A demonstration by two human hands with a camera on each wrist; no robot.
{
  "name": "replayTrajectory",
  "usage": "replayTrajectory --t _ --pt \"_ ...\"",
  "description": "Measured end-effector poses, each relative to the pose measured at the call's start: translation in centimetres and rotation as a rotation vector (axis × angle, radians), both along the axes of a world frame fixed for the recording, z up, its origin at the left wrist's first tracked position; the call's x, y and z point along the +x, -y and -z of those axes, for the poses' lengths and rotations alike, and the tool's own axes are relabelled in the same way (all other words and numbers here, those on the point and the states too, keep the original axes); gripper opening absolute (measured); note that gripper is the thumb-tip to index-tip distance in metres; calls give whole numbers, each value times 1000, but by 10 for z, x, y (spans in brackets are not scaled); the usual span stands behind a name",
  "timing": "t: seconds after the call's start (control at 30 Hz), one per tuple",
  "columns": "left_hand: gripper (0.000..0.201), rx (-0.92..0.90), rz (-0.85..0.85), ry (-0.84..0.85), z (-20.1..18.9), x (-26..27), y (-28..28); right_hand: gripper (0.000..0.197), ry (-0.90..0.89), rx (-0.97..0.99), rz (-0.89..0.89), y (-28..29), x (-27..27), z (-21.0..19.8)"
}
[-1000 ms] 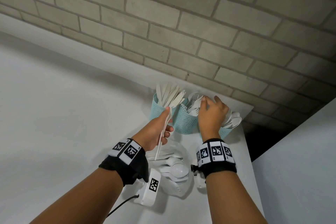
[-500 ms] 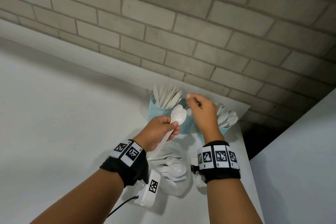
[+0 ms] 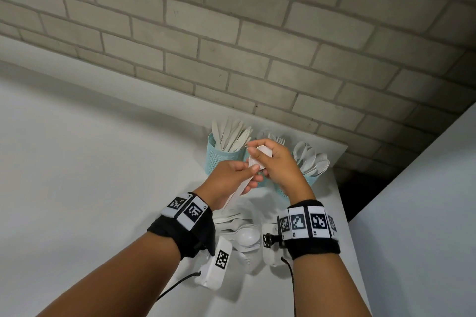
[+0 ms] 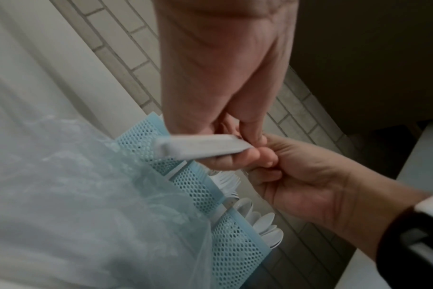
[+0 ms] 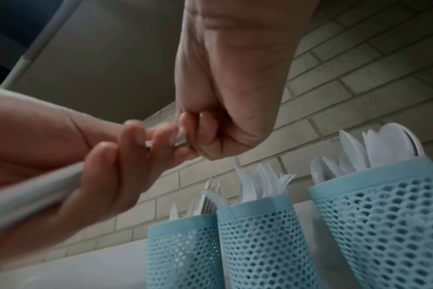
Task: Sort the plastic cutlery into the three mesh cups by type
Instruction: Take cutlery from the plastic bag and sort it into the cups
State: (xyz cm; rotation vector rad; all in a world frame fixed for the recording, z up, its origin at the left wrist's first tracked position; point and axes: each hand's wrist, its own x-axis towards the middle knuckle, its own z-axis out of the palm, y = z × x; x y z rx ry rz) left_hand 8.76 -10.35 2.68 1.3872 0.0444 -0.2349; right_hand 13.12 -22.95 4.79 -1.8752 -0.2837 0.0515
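Note:
My left hand (image 3: 253,175) grips the handle of a white plastic spoon (image 3: 262,153) just in front of the cups. My right hand (image 3: 260,159) pinches the spoon's bowl from above. In the left wrist view the handle (image 4: 200,147) sticks out below my left fingers (image 4: 250,136). Three blue mesh cups stand in a row by the brick wall: the knife cup (image 5: 183,244) on the left, the fork cup (image 5: 260,234) in the middle, the spoon cup (image 5: 383,215) on the right. My hands hide most of the fork cup in the head view.
A loose pile of white cutlery (image 3: 244,234) lies on the white table (image 3: 103,188) under my wrists. The brick wall (image 3: 231,46) rises right behind the cups. The table's right edge (image 3: 340,201) drops into a dark gap beside a white panel.
My right hand left the fork cup and came back to take the spoon's bowl. My left hand lifted the spoon towards it.

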Motion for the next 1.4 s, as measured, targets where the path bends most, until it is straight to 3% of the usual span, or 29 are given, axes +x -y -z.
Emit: replayTrajectory --t 0.1,0.27,0.37,0.47,0.6,0.8,0.97,1.07,1.13,1.17,1.2,1.27,1.33,1.4 --pt "25 73 63 -4 1 -1 3 6 71 -74 207 13 11 2" --pt "28 313 99 -79 12 -3 -9 10 226 -38 677 58 23 -8" --pt "33 757 258 -59 17 -7 -13 26 418 -81 931 79 16 -19" --pt "35 1167 419 -13 24 -10 -12 29 661 -184 967 85 13 -16" --pt "39 1351 521 32 33 -11 -14 33 716 -422 915 77 18 3" --pt "59 1361 510 70 40 -13 -22 24 431 -706 661 65 24 42" --pt "66 1367 510 28 42 -16 -23 30 283 -1026 617 54 24 39" --pt "65 1428 540 18 42 -17 -20 26 559 -764 693 38 17 26" --pt "61 1455 564 27 42 -17 -19 21 766 -550 581 25 5 16" --pt "61 1450 563 38 43 -17 -20 20 779 -495 458 20 -2 11" --pt "62 1433 553 49 45 -16 -20 19 725 -465 320 15 -8 7" --pt "63 1390 523 67 48 -15 -20 19 425 -459 63 8 -18 0" --pt "64 1380 502 78 51 -14 -20 16 44 -547 -178 2 -24 -1" --pt "67 1399 505 88 53 -14 -20 18 -155 -708 -338 -2 -28 6"
